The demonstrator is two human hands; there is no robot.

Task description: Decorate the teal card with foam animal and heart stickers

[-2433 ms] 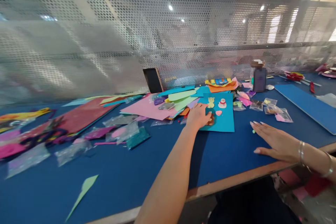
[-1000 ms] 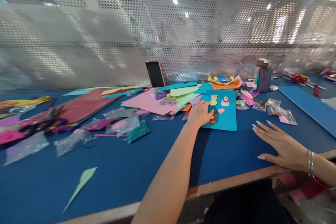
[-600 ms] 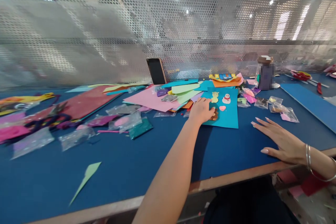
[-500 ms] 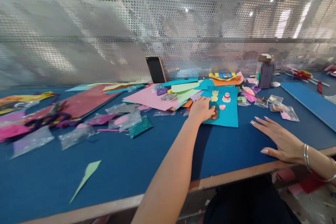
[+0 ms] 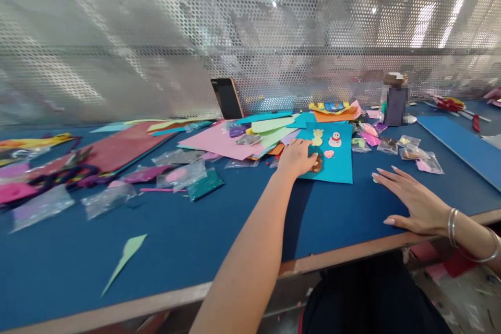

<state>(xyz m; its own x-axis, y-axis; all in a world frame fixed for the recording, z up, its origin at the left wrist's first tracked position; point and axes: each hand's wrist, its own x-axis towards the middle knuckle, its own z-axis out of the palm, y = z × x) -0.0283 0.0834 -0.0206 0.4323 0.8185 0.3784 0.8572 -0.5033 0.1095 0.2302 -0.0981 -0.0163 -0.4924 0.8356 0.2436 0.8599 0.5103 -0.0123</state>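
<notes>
A bright blue paper sheet point(image 5: 341, 167) lies on the table with small cut-out figures on it. On the sheet are a yellow animal figure point(image 5: 317, 138), a snowman point(image 5: 335, 139) with a red scarf, a pink heart point(image 5: 329, 154) and a brown figure point(image 5: 316, 163). My left hand point(image 5: 296, 159) rests over the sheet's left edge, thumb and fingers apart, thumb beside the brown figure; it grips nothing visible. To the right of the sheet, my right hand point(image 5: 413, 201) lies flat on the table, fingers spread. A tiny pale green bit shows at one of its fingertips.
Coloured papers point(image 5: 219, 141) and small plastic bags point(image 5: 183, 175) spread across the left and middle. A phone point(image 5: 227, 98) leans against the perforated metal panel point(image 5: 176, 62). Scissors point(image 5: 74, 169) lie left, a jar point(image 5: 395, 102) and a blue board point(image 5: 464, 143) right. A green paper scrap point(image 5: 127, 258) sits near the front.
The whole view has shifted slightly, so things appear a little higher and further left. Both hands keep nearly the same places beside and on the blue sheet.
</notes>
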